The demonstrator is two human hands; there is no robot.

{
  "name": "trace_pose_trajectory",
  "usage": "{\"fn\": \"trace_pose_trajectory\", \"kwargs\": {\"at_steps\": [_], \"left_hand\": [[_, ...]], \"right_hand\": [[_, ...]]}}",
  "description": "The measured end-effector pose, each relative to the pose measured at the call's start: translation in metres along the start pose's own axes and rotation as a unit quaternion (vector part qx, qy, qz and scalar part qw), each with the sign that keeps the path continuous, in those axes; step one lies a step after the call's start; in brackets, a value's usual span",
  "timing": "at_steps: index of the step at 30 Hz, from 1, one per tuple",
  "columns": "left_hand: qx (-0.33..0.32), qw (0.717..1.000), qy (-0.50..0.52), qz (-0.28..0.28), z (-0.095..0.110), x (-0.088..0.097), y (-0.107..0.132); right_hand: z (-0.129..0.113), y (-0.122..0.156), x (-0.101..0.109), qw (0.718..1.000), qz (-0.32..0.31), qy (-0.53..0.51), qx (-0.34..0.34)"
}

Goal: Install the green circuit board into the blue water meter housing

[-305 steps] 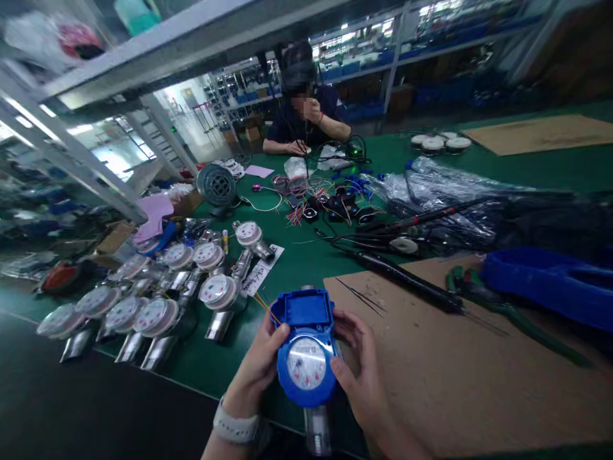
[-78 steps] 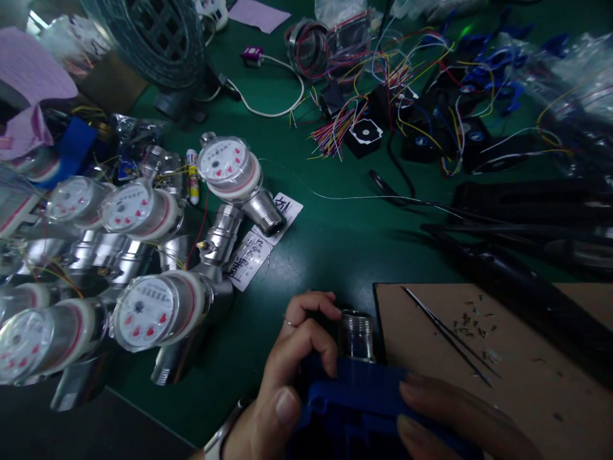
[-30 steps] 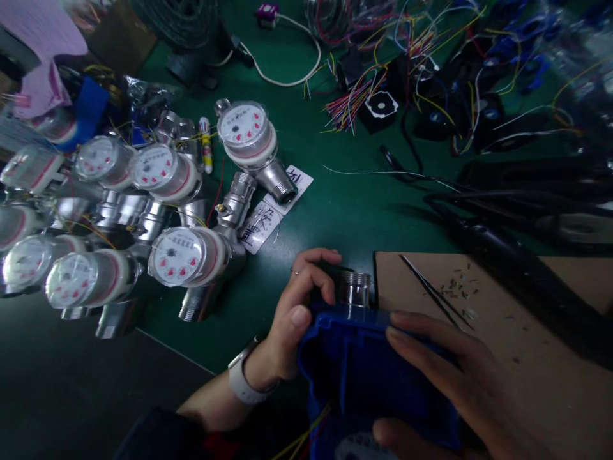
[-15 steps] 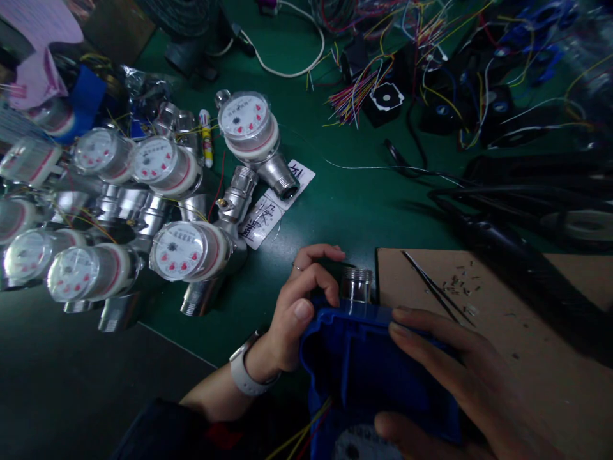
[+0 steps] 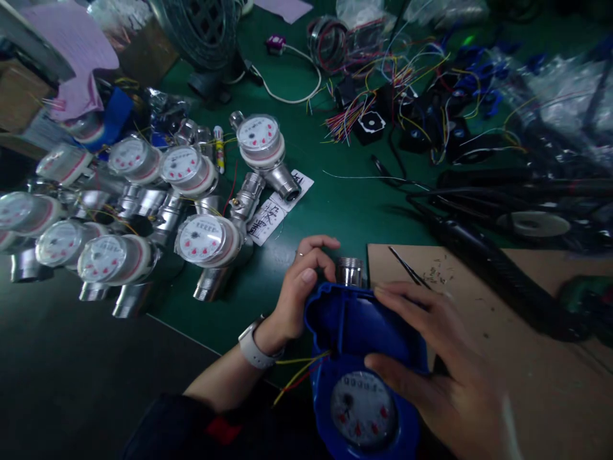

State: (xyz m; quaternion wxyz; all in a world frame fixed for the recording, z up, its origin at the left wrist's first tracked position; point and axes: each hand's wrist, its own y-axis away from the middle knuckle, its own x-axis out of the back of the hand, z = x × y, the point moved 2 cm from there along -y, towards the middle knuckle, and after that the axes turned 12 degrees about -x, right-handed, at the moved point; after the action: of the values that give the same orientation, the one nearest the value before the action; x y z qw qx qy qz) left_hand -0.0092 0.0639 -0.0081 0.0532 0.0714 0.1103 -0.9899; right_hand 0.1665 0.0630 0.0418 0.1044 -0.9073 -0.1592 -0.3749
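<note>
Blue water meter (image 5: 357,329) sits at the near edge of the green worktop (image 5: 345,211), held between both of the person's hands, its white dial (image 5: 363,410) facing up and nearest the person, and its threaded steel pipe end (image 5: 349,271) pointing away.

Well to the left of the meter lies a crowd of bare silver meters (image 5: 143,211) with white faces, tipped on their sides and touching one another. Two handwritten paper tags (image 5: 275,214) lie between that heap and the meter.

The left hand (image 5: 301,291) comes in from the lower left with a pale watch (image 5: 253,337) on its wrist. The wrist is bent and the fingers curl over the meter's upper left corner, with the thumb pressed on the rim, so it grips the housing. Yellow and red wires (image 5: 299,374) trail from the meter's left side, just under that wrist.

The right hand (image 5: 431,358) lies over the meter's right side. Its fingers stretch along the top edge and the thumb reaches toward the dial, clasping the housing.

Just right of the meter a brown cardboard sheet (image 5: 527,383) lies on the worktop, with thin tweezers (image 5: 407,268) on its far corner. Beyond the meter, coloured wire bundles (image 5: 364,108) sprawl.
</note>
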Motion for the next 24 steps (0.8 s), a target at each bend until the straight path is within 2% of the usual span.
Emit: {"fn": "trace_pose_trajectory", "kwargs": {"at_steps": [6,17,24], "left_hand": [[-0.020,1.000,0.000,0.008,-0.005,-0.001,-0.004],[-0.077,0.996,-0.030,0.023,-0.021,0.001,-0.007],[-0.062,0.997,-0.007,0.047,-0.025,0.002,-0.007]], "right_hand": [[0.002,0.000,-0.004,0.999,0.013,-0.042,-0.015],[-0.001,-0.005,-0.004,0.999,0.029,-0.039,-0.005],[0.001,-0.006,-0.006,0.999,0.020,-0.049,-0.001]]}}
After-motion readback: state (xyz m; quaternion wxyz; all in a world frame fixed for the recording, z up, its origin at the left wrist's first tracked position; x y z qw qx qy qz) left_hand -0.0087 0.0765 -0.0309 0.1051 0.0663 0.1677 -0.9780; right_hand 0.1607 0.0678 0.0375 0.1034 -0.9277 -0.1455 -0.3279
